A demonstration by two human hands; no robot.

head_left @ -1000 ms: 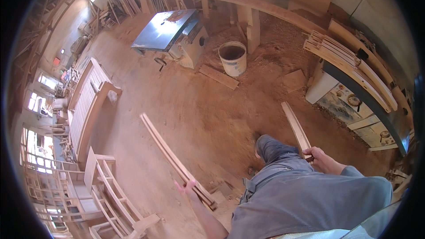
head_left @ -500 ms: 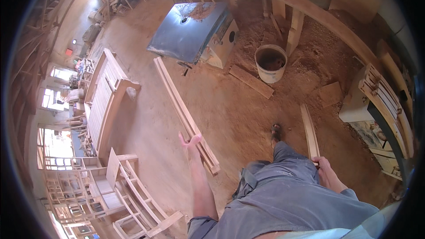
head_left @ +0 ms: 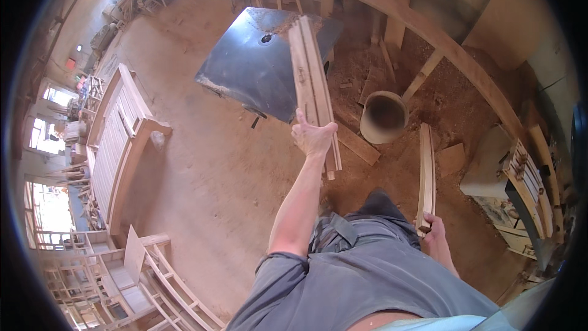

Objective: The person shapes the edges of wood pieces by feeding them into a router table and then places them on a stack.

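Note:
Several long wooden strips [head_left: 312, 79] are gripped together in my left hand [head_left: 313, 139], near their lower end. Their far end overlaps the dark metal tabletop of a machine [head_left: 245, 55], and I cannot tell whether they touch it. At my right side, my right hand [head_left: 433, 230] is closed around the near end of another set of wooden strips [head_left: 427, 171], which points away from me.
A bucket [head_left: 384, 117] stands on the sawdust-covered floor beyond the strips, beside a flat board [head_left: 358, 142]. At left are a slatted wooden bed frame [head_left: 122, 141] and open wooden framing [head_left: 171, 279]. A white cabinet-like machine [head_left: 490, 178] stands at right.
My left hand has swung forward and to the right, raising its strips in front of the machine's tabletop. My right hand has shifted slightly left with its strips. The machine appears nearer.

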